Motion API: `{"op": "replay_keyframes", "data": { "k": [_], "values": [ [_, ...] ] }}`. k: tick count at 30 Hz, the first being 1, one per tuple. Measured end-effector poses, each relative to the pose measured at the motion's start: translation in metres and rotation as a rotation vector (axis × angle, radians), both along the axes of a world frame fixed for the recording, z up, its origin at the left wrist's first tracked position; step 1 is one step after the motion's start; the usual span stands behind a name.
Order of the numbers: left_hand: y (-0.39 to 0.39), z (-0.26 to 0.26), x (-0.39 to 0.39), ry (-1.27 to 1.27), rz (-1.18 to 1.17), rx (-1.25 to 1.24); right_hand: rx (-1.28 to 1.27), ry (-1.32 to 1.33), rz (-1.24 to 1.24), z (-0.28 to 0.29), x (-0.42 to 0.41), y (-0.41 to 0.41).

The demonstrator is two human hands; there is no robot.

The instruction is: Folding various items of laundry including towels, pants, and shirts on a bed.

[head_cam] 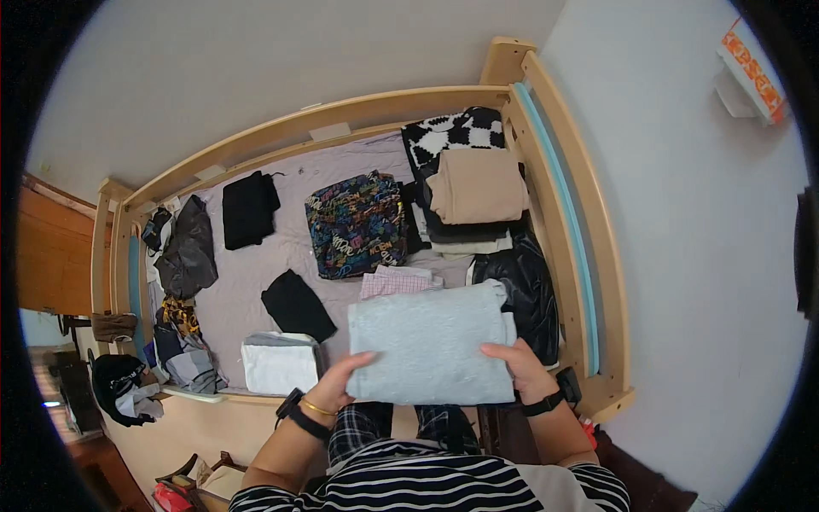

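A folded light grey-blue cloth (429, 345) is held flat in front of me, over the near edge of a wooden bunk bed. My left hand (342, 383) grips its left side, thumb on top. On its right side my right hand (528, 371) has hold in the same way. Partly hidden behind the cloth lies pink checked fabric (398, 281). To its left are a white folded stack (280, 366) and a black folded garment (297, 306). A black shiny jacket (521, 288) shows at its right.
A multicoloured printed garment (357, 224) lies mid-bed, left of a pile topped by beige folded clothing (480, 185). Another black folded garment (248, 210) and a dark grey bundle (189, 249) lie farther left. Wooden rails (320, 115) border the bed. A chair (221, 480) stands below left.
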State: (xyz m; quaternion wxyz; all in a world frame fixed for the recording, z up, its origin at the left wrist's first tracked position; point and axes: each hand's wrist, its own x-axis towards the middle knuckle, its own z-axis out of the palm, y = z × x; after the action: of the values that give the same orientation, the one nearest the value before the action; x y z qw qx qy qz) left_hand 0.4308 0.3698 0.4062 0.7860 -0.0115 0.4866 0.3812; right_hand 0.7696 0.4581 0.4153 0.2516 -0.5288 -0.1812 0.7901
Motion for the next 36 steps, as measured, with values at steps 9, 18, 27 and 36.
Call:
{"op": "replay_keyframes", "data": {
  "k": [9,18,27,36],
  "values": [
    [0.193,-0.022,0.100,0.091,-0.030,0.334,0.403,-0.011,-0.138,-0.027,0.080,0.162],
    [0.378,-0.137,0.116,0.228,0.120,0.501,0.620,-0.353,-0.066,-0.127,0.098,0.360],
    [0.393,-0.246,0.145,0.886,0.092,0.431,1.509,-1.418,0.232,-0.204,0.001,0.339],
    [0.315,-0.232,0.153,0.999,0.129,0.307,1.145,-1.496,0.465,-0.225,-0.034,0.333]
  ]
}}
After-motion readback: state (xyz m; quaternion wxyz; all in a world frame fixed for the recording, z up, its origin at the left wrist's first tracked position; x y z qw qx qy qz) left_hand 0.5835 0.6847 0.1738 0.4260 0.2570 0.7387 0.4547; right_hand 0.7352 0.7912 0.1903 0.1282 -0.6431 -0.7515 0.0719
